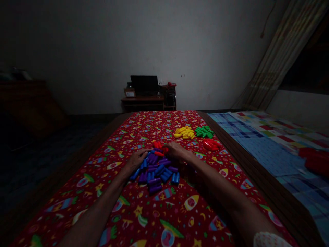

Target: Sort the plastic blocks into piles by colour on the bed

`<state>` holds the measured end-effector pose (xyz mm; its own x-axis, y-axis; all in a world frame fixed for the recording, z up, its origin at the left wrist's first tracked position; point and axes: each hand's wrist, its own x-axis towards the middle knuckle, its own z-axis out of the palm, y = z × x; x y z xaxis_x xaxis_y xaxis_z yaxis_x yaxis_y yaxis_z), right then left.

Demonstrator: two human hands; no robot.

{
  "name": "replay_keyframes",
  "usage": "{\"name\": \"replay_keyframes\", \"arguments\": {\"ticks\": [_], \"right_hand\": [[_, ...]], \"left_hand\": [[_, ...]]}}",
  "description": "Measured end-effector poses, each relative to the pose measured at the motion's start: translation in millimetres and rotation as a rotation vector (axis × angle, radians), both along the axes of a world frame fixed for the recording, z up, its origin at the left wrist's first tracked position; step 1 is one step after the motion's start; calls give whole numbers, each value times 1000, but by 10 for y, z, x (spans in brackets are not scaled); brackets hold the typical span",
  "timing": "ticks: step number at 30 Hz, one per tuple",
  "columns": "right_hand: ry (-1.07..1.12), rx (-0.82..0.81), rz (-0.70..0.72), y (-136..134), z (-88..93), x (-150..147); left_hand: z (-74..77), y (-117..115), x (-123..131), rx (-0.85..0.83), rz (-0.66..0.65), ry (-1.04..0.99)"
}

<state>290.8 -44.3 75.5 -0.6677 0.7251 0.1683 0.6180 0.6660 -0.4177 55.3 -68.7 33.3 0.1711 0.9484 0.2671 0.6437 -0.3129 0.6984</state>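
A mixed pile of small purple tubes [155, 181] and blue tubes [166, 175] lies on the red patterned cloth [140, 209]. Several red tubes [157, 144] sit at its far edge, and one lies across the purple ones. My left hand [136, 160] rests against the pile's left side, fingers stretched toward the blue tubes and thumb apart. On the far right side of the pile, my right hand [176, 151] has its fingers closed at a red tube [166, 150], partly hidden under the fingertips.
Beyond my right hand are separate heaps of yellow tubes [184, 132], green tubes [204, 131] and red tubes [211, 144]. A bed with a checked blue sheet [246, 144] is at right. A desk with a dark monitor [144, 85] stands by the far wall.
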Motion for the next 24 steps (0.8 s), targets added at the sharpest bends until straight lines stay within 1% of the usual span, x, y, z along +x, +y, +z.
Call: {"name": "replay_keyframes", "arguments": {"ticks": [2, 5, 7, 10, 13, 15, 16, 18, 19, 22, 23, 24], "right_hand": [[61, 0, -41, 8, -23, 41], [199, 40, -155, 45, -11, 316], [272, 78, -274, 86, 48, 619], [351, 148, -492, 146, 171, 1184], [315, 228, -725, 152, 252, 1718], [269, 236, -861, 106, 281, 1962], [249, 220, -901, 68, 296, 2043], [247, 147, -900, -29, 335, 2133], [269, 96, -870, -79, 358, 2152], [370, -73, -721, -172, 406, 2160], [393, -101, -692, -170, 402, 2154], [405, -103, -694, -150, 385, 2147]], "left_hand": [[-7, 5, -5, 8, 1, 12], [-22, 23, -12, 9, 6, 27], [-35, 37, -16, 10, 9, 21], [-49, 50, -21, 3, 8, 14], [-51, 56, -27, -8, 2, 15], [-48, 59, -31, -5, 4, 17], [-45, 60, -32, -2, 7, 17], [-39, 60, -32, 0, 15, 17], [-35, 57, -31, -1, 20, 17], [-23, 44, -26, -7, 23, 22], [-20, 39, -25, -9, 21, 26], [-18, 34, -24, -11, 20, 29]]}}
